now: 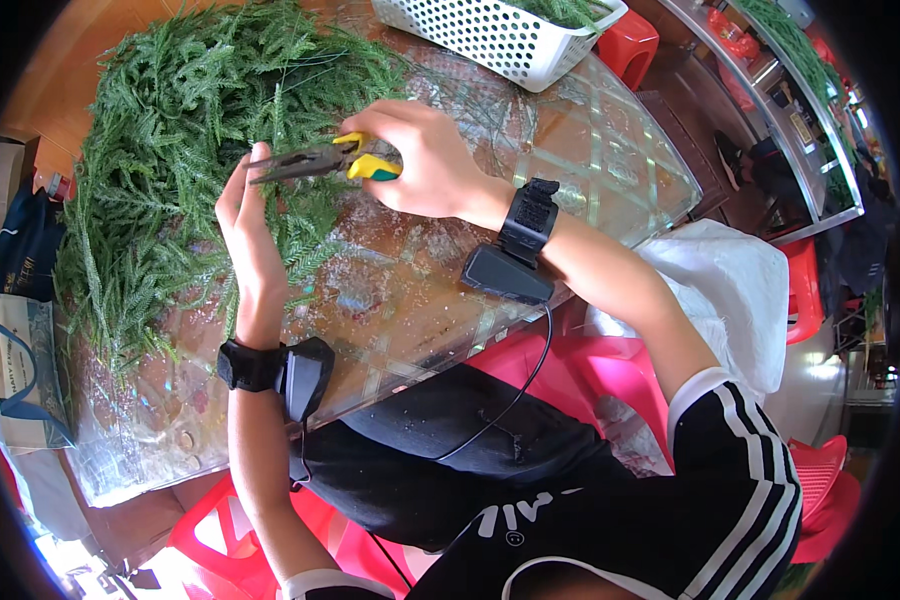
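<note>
Right hand point(425, 160) is gripping the yellow-handled pliers point(320, 160) closed over the table point(570, 150), nose pointing at the left hand point(250, 230), which is raised, fingers loosely straight, pinching something too thin to see beside the fern sprigs point(170, 130), so probably mid-snip, needing steady aim.

The one camera sits on the person's head and looks down, very close to the hands point(370, 190) and the glass surface point(530, 200). Straight edges bend near the picture's rim.
</note>
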`<state>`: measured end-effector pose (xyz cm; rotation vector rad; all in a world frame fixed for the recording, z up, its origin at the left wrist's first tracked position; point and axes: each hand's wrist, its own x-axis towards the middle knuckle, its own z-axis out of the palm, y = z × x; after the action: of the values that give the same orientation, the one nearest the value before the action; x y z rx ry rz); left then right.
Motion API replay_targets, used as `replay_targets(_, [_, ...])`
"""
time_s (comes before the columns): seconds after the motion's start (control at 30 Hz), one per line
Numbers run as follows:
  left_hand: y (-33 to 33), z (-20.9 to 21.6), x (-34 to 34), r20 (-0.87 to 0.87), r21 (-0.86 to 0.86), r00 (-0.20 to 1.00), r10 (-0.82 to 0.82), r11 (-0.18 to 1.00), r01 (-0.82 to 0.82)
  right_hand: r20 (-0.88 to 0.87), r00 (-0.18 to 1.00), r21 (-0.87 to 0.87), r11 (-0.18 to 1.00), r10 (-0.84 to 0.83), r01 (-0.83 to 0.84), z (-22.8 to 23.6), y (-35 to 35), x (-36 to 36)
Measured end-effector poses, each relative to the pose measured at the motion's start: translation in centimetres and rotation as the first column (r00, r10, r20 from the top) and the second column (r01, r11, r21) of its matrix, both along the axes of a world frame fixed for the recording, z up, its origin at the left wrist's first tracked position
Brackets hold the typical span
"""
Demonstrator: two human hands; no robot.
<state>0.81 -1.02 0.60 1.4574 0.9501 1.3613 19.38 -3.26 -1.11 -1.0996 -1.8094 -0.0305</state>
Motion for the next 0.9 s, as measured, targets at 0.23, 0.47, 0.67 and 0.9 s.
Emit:
replay_targets(0.23, [0.1, -0.3, 0.0, -0.040, 0.021, 0.998, -0.055, 0.998, 0.056, -0.047, 0.999, -0.051, 0.998, 0.022, -0.025, -0.2, -0.1, 0.0])
replay_targets(0.47, [-0.1, 0.1, -0.1, -0.236, 0.065, 0.966, -0.108, 0.990, 0.127, -0.160, 0.987, -0.188, 0.982, -0.003, -0.027, -0.2, -0.2, -0.4])
replay_targets(0.67, [-0.9, 0.5, 0.4, -0.291, 0.069, 0.949, -0.123, 0.986, 0.149, -0.236, 0.971, -0.255, 0.966, -0.032, -0.030, -0.3, -0.4, -0.7])
replay_targets(0.9, [-2.5, 1.9, 1.3, -0.608, 0.073, 0.784, -0.126, 0.974, 0.214, -0.264, 0.964, -0.312, 0.949, -0.030, -0.056, -0.2, -0.4, -0.8])
